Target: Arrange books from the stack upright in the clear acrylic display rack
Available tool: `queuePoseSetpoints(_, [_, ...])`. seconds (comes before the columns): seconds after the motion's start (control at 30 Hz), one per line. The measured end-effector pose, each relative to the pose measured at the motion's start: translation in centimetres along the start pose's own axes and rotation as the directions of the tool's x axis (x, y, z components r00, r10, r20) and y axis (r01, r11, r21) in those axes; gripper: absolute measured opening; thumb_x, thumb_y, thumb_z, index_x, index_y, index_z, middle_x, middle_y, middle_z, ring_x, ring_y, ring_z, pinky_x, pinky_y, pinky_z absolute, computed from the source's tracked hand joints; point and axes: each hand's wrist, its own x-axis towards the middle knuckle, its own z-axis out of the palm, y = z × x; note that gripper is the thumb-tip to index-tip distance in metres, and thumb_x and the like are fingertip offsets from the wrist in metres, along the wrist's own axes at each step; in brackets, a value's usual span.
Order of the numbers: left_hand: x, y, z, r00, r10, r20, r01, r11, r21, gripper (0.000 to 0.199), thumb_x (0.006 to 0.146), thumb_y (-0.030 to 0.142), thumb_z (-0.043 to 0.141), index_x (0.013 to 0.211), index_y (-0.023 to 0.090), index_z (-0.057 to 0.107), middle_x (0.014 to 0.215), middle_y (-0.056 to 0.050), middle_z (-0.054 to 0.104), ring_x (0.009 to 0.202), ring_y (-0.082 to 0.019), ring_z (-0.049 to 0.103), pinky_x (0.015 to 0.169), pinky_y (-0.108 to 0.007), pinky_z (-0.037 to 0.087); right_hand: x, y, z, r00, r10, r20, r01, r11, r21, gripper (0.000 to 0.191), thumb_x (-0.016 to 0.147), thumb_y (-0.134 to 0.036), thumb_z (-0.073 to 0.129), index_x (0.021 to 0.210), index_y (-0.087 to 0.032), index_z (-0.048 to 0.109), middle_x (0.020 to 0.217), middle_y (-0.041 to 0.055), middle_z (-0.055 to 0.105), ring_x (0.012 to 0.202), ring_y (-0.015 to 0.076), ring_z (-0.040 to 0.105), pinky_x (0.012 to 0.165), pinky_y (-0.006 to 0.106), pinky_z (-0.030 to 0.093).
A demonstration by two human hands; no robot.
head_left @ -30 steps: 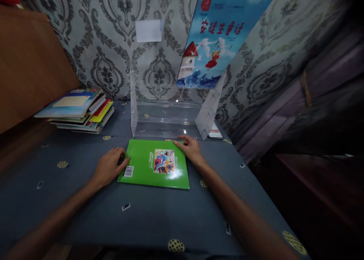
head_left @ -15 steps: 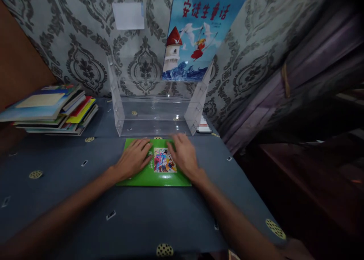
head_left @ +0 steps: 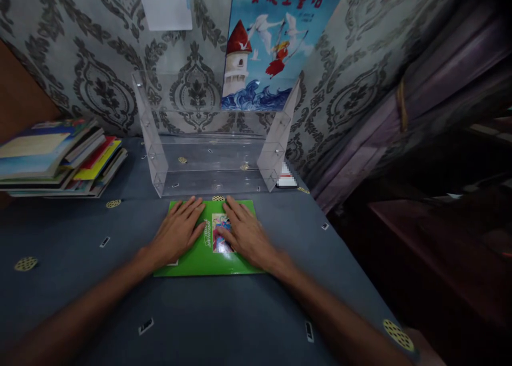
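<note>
A green book [head_left: 200, 267] with a colourful picture on its cover lies flat and closed on the table, sideways to me. My left hand [head_left: 178, 232] rests flat on its left part, fingers stretched toward the far edge. On the right part lies my right hand [head_left: 248, 235], palm down with fingers spread, covering some of the cover picture. Neither hand grips anything. Just beyond the book stands a clear plastic rack [head_left: 212, 179] with stepped shelves and upright side panels.
A stack of books [head_left: 60, 158] stands at the left. Behind the rack, a blue picture-book cover [head_left: 260, 51] and a white card [head_left: 166, 7] show against the patterned wall. The grey-blue tablecloth [head_left: 224, 323] ends at the right, near a tied curtain [head_left: 376, 120].
My right hand has come down and inward onto the cover picture, its fingers now spread flat. My left hand stays on the book. The camera view has shifted slightly.
</note>
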Motion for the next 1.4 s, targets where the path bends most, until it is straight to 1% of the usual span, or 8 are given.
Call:
queuePoseSetpoints(0.17, [-0.4, -0.6, -0.1, 0.999, -0.039, -0.009, 0.039, 0.999, 0.037, 0.053, 0.104, 0.046, 0.031, 0.144, 0.015, 0.048, 0.154, -0.012, 0.048, 0.146, -0.027, 0.04, 0.119, -0.051, 0.034, -0.8, 2.7, -0.9, 0.996, 0.091, 0.025, -0.092, 0.995, 0.029, 0.069, 0.102, -0.054, 0.037, 0.153, -0.007, 0.038, 0.163, 0.0215, 0.026, 0.152, 0.0311, 0.027, 0.122, 0.054, 0.029])
queuePoseSetpoints(0.3, [-0.5, -0.6, -0.2, 0.999, -0.043, -0.009, 0.043, 0.998, 0.047, 0.056, 0.104, 0.048, 0.028, 0.144, 0.014, 0.047, 0.153, -0.013, 0.049, 0.145, -0.028, 0.041, 0.119, -0.053, 0.034, -1.2, 3.5, -0.8, 0.997, 0.072, 0.01, -0.072, 0.996, 0.06, 0.068, 0.102, -0.053, 0.039, 0.158, -0.016, 0.029, 0.165, 0.0174, 0.025, 0.152, 0.0299, 0.027, 0.121, 0.055, 0.029])
queuePoseSetpoints(0.43, [-0.4, -0.4, -0.2, 0.999, -0.041, 0.003, 0.041, 0.998, 0.057, 0.057, 0.104, 0.049, 0.026, 0.143, 0.015, 0.048, 0.153, -0.012, 0.049, 0.146, -0.028, 0.04, 0.119, -0.052, 0.035, -1.3, 3.7, -0.7, 0.999, 0.053, -0.011, -0.052, 0.996, 0.067, 0.068, 0.102, -0.052, 0.041, 0.16, -0.02, 0.024, 0.164, 0.0159, 0.027, 0.151, 0.0308, 0.029, 0.12, 0.056, 0.03])
queuePoseSetpoints(0.77, [-0.3, -0.4, 0.0, 1.0, -0.021, -0.005, 0.022, 0.993, 0.115, 0.056, 0.105, 0.047, 0.025, 0.143, 0.013, 0.048, 0.152, -0.013, 0.051, 0.143, -0.029, 0.044, 0.118, -0.051, 0.034, -1.3, 4.3, -1.2, 0.998, 0.051, 0.028, -0.053, 0.996, 0.068, 0.066, 0.102, -0.056, 0.037, 0.156, -0.019, 0.034, 0.16, 0.0144, 0.038, 0.147, 0.0304, 0.037, 0.12, 0.054, 0.033])
queuePoseSetpoints(1.0, [-0.1, -0.3, -0.8, 1.0, -0.016, 0.02, 0.014, 0.995, 0.101, 0.052, 0.103, 0.045, 0.031, 0.141, 0.014, 0.05, 0.148, -0.014, 0.055, 0.138, -0.031, 0.049, 0.114, -0.052, 0.038, -1.3, 4.0, -1.2, 1.0, 0.024, -0.013, -0.023, 0.999, 0.046, 0.062, 0.101, -0.053, 0.041, 0.154, -0.021, 0.039, 0.156, 0.013, 0.045, 0.144, 0.0299, 0.042, 0.119, 0.053, 0.036])
queuePoseSetpoints(1.13, [-0.5, 0.4, -1.6, 0.998, -0.016, 0.054, 0.011, 0.996, 0.09, 0.049, 0.102, 0.043, 0.037, 0.137, 0.012, 0.054, 0.142, -0.017, 0.06, 0.132, -0.032, 0.054, 0.111, -0.052, 0.041, -2.0, 3.6, -1.4, 1.0, 0.006, -0.004, -0.006, 0.999, 0.046, 0.062, 0.101, -0.052, 0.041, 0.153, -0.017, 0.04, 0.156, 0.0164, 0.045, 0.144, 0.0296, 0.042, 0.118, 0.054, 0.036])
queuePoseSetpoints(1.23, [-1.2, 1.1, -2.2, 0.997, -0.011, 0.073, 0.004, 0.995, 0.096, 0.048, 0.102, 0.042, 0.037, 0.135, 0.012, 0.057, 0.14, -0.017, 0.061, 0.13, -0.032, 0.055, 0.108, -0.052, 0.043, -3.0, 3.2, -1.4, 1.0, 0.002, -0.005, -0.002, 0.999, 0.055, 0.062, 0.101, -0.052, 0.041, 0.155, -0.02, 0.037, 0.155, 0.0156, 0.045, 0.144, 0.0293, 0.043, 0.118, 0.055, 0.036])
queuePoseSetpoints(1.4, [-2.6, 1.8, -2.0, 0.996, 0.03, 0.09, -0.041, 0.991, 0.126, 0.053, 0.103, 0.046, 0.032, 0.136, 0.012, 0.056, 0.142, -0.017, 0.06, 0.131, -0.032, 0.054, 0.11, -0.052, 0.042, -4.6, 2.8, -1.2, 1.0, -0.007, 0.003, 0.007, 0.998, 0.056, 0.063, 0.102, -0.052, 0.04, 0.156, -0.021, 0.034, 0.158, 0.0141, 0.042, 0.147, 0.0285, 0.039, 0.121, 0.054, 0.032])
